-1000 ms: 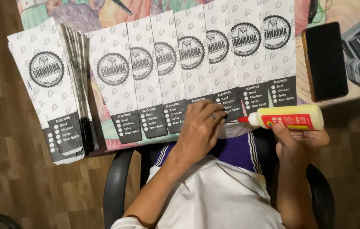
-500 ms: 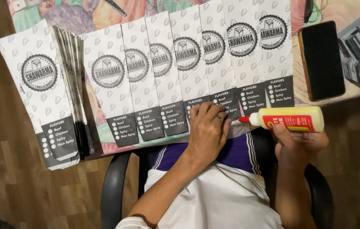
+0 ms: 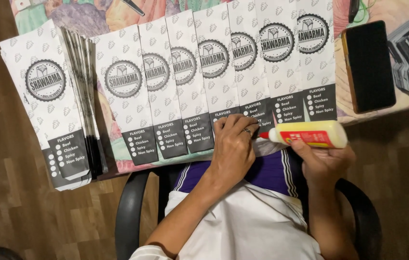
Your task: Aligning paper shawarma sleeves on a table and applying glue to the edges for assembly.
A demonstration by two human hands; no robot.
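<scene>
The pale plastic glue bottle (image 3: 310, 134) with a red nozzle lies sideways in the right hand (image 3: 322, 161) — fingers wrapped round it, nozzle at the fanned white printed paper bags (image 3: 204, 86). The left hand (image 3: 233, 149) presses flat on their dark lower ends — beside a black phone (image 3: 369, 65).

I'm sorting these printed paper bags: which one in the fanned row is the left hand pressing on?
The left hand presses the dark bottom end of the fourth bag from the left in the fanned row, next to the glue bottle tip; the others lie untouched.
</scene>
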